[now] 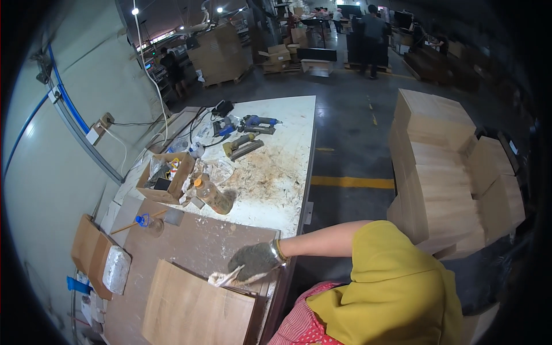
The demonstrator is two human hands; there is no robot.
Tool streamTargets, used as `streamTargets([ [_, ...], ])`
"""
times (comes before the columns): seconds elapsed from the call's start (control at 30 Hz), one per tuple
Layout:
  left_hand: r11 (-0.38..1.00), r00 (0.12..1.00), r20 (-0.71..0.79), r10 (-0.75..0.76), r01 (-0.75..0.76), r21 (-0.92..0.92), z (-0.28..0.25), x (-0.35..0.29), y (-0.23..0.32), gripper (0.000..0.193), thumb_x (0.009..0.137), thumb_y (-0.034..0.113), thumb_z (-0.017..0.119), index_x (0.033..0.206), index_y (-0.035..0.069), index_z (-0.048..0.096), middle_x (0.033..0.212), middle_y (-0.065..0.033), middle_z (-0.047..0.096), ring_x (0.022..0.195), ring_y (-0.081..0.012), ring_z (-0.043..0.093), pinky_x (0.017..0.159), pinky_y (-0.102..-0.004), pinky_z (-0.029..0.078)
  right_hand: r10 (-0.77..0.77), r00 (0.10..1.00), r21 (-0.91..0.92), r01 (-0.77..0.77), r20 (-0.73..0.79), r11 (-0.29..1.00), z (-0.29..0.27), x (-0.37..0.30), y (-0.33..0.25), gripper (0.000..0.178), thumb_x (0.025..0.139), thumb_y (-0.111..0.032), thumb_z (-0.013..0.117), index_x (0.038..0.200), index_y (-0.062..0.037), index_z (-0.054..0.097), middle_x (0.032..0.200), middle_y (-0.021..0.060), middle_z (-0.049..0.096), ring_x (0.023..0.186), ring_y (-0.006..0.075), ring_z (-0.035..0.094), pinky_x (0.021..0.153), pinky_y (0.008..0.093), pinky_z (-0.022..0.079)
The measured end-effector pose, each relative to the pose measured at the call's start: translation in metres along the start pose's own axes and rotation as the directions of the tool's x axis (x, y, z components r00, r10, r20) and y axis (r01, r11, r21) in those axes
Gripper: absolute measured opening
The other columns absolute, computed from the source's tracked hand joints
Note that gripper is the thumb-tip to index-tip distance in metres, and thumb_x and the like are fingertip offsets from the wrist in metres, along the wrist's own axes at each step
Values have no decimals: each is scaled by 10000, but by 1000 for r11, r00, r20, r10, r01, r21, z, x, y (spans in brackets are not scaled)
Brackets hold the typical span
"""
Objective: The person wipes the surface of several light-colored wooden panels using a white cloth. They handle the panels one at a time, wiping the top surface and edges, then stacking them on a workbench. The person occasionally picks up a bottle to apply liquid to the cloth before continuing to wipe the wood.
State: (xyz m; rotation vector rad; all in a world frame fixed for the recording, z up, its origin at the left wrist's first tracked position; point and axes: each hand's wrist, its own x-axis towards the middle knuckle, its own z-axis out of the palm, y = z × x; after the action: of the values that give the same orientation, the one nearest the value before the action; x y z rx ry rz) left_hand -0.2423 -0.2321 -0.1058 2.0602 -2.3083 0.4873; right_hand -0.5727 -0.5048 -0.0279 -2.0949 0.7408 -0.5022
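Observation:
My right hand (pixel 254 263), in a dark grey-green work glove, reaches in from the right below a yellow sleeve. Its fingers are closed around a crumpled whitish rag (pixel 219 279), which meets the far edge of a light wood-grain panel (pixel 195 307). At least one more board edge shows under the panel's right side. The panel lies on a brown board surface (pixel 201 238) on the workbench. My left hand does not appear.
On the white bench top (pixel 287 172) are nail guns (pixel 244 146), a wooden box of small items (pixel 167 178) and an orange-capped bottle (pixel 213 195). A blue-topped bottle (pixel 150 224) is near the wall. Stacked wood-grain boards (pixel 443 184) stand right; people work far off.

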Motion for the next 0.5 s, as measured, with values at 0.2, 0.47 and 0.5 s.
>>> streamTargets([
  [0.2,985,991,-135,-23,-1,-171,-139,-6,-47,436,889,11,508,1325,20,501,1229,-237,572,1130,-378,562,971,-426,460,276,949,128,-258,-154,958,-51,-14,-18,408,862,-395,639,1143,-100,653,932,74,700,844,186,638,784,333,507],
  [0.47,971,918,-394,-44,-54,-233,-239,164,-211,332,923,122,609,1232,6,577,975,-196,644,912,-270,632,766,-359,514,249,813,183,-177,-527,967,-33,-32,16,580,846,-471,647,1183,-1,602,1131,223,641,1059,318,608,928,375,456],
  [0.5,877,904,-291,-313,158,-453,-239,169,-255,349,970,196,533,1236,-28,561,1008,-230,632,942,-307,614,821,-343,508,249,837,169,-190,-488,967,-23,-23,10,606,852,-492,631,1209,-4,589,1151,222,634,1080,329,599,944,379,450],
])
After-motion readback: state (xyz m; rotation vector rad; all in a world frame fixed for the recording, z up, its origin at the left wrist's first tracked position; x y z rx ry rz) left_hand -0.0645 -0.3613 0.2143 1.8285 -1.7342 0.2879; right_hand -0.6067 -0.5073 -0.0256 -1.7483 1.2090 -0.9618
